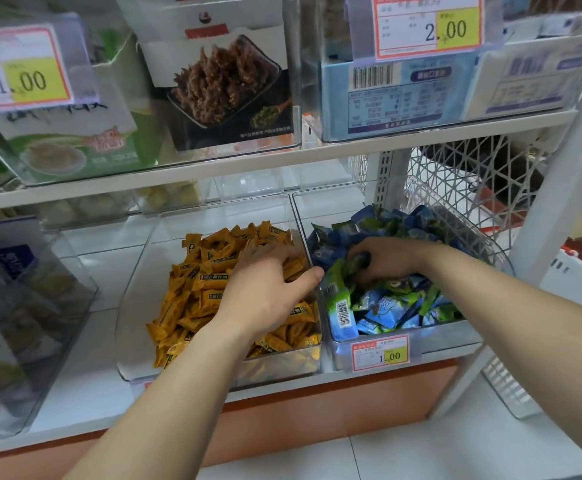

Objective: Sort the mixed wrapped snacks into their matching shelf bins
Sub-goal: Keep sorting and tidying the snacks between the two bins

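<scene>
A person is reaching both bare forearms into two clear plastic bins sitting side by side on a white shelf.

The left hand [265, 282] is lying palm down on a heap of small orange-yellow wrapped snacks [206, 289] in the left clear plastic bin [133, 327]. Its fingers are curling loosely over the wrappers near the bin's right wall, and its thumb is resting against the wall between the two bins. Whether this grip is holding a packet cannot be told, because the fingertips are hidden.

The right hand [386, 259] is sitting in the right clear plastic bin [431, 337], on a pile of blue and green wrapped snacks [393, 306]. Its grip is closing narrowly around several green-and-blue packets [343, 271] bunched under the fingers, right beside the dividing wall. A pale blue packet with a barcode [341, 313] is standing against the bin's front left corner.

A red-bordered price label with a yellow patch [381, 353] is hanging on the front of the right bin. The white shelf [85, 268] is carrying more clear bins to the left. The shelf above [213, 168] is holding boxed goods behind clear fronts, with two larger price labels. A white lattice basket [473, 181] is standing behind the right bin. Below, an orange base panel is meeting a pale tiled floor [421, 455].
</scene>
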### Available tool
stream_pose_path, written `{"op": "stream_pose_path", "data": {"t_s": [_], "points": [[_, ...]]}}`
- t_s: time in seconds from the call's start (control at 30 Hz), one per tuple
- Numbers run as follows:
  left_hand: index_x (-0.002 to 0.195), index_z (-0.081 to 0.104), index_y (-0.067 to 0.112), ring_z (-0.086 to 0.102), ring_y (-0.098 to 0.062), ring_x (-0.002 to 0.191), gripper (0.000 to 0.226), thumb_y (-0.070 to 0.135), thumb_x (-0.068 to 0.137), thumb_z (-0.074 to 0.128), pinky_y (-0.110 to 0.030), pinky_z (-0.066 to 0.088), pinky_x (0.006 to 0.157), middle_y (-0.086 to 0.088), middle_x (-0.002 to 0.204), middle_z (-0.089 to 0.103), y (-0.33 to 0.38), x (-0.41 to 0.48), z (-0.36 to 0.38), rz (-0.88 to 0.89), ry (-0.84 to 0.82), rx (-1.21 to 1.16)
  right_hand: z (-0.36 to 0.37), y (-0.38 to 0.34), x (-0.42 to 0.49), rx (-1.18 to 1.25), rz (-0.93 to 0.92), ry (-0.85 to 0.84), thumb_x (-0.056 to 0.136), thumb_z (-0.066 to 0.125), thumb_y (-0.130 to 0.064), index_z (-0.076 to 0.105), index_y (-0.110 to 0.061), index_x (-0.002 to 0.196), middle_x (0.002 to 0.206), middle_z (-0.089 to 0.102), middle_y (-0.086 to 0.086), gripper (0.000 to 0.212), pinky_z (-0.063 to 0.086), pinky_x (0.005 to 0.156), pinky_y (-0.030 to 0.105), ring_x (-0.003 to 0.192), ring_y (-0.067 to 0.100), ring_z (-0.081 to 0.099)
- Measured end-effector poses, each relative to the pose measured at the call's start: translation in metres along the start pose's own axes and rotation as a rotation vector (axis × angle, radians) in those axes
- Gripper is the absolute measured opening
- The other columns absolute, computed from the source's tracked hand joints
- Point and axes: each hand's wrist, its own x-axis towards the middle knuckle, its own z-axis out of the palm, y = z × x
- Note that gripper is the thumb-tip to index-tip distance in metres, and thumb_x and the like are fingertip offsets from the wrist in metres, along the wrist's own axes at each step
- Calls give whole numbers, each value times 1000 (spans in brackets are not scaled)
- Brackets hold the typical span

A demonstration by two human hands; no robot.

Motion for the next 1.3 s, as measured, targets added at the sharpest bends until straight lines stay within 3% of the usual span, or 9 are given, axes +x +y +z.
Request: {"op": "stream_pose_path", "data": {"t_s": [0.1, 0.2, 0.37, 0.43, 0.6, 0.83, 1.0, 1.13, 1.3], "points": [[129, 59, 31, 47, -20, 125, 55, 67, 88, 54, -37, 43, 100, 6, 131, 60, -1, 1, 0, -5, -10, -1, 1, -5, 2, -134, 38, -106, 73, 76, -37, 72, -31, 102, 90, 72, -10, 30, 47, 65, 25, 83, 10, 66], [129, 59, 32, 46, -19, 126, 56, 68, 87, 53, -36, 43, 99, 7, 132, 60, -1, 2, 0, -9, -11, -4, 5, -5, 3, -125, 21, -57, 79, 75, -30, 70, -27, 84, 76, 68, -5, 8, 45, 60, 30, 72, 14, 63], [127, 60, 33, 48, -19, 125, 57, 70, 84, 55, -38, 46, 99, 8, 131, 60, -3, 2, 1, -20, -9, -51, -4, 3, -13, 315, -4, 229, 80, 79, -46, 69, -29, 95, 95, 71, -13, 24, 47, 78, 27, 90, 6, 64], [128, 59, 34, 49, -19, 126, 57, 68, 83, 58, -40, 46, 100, 8, 132, 60, -1, 4, 0, -31, -1, -71, -6, 1, -22, 566, -2, 312, 79, 80, -47, 70, -28, 98, 98, 73, -11, 29, 52, 73, 27, 89, 9, 66], [136, 52, 34, 50, -20, 123, 63, 65, 82, 58, -33, 43, 99, 5, 131, 60, 22, 8, 2, 66, 171, 66, -9, -20, -40, 933, 7, 359, 82, 79, -34, 72, -19, 95, 94, 73, 12, 20, 45, 46, 26, 78, 23, 59], [137, 45, 33, 64, -18, 105, 73, 66, 77, 67, -30, 53, 84, 4, 121, 65, 58, 11, 21, 121, 199, -101, -2, -51, -47, 1246, -72, 304, 84, 77, -25, 79, -21, 85, 94, 77, 6, 5, 58, 64, 31, 83, 16, 74], [123, 65, 27, 57, 6, 97, 44, 44, 83, 74, 1, 36, 79, 15, 111, 69, 53, 17, 20, 128, 238, -207, -4, -45, -54, 1284, -32, 267, 85, 74, -36, 75, -18, 95, 92, 75, 8, 20, 53, 52, 26, 75, 17, 73], [112, 69, 30, 55, 9, 83, 31, 43, 85, 73, 4, 37, 69, 25, 93, 62, 45, 19, 10, 73, 254, -234, -8, -39, -55, 1178, 18, 293, 91, 67, -40, 73, -20, 88, 87, 76, 5, 21, 51, 49, 23, 74, 18, 74], [106, 68, 34, 58, 14, 83, 24, 38, 84, 76, 1, 38, 67, 23, 91, 65, 13, 17, -14, -57, 374, -269, -20, -22, -57, 554, 162, 619, 88, 69, -45, 68, -12, 80, 64, 68, 2, 33, 48, 47, 26, 55, 15, 62]]}}
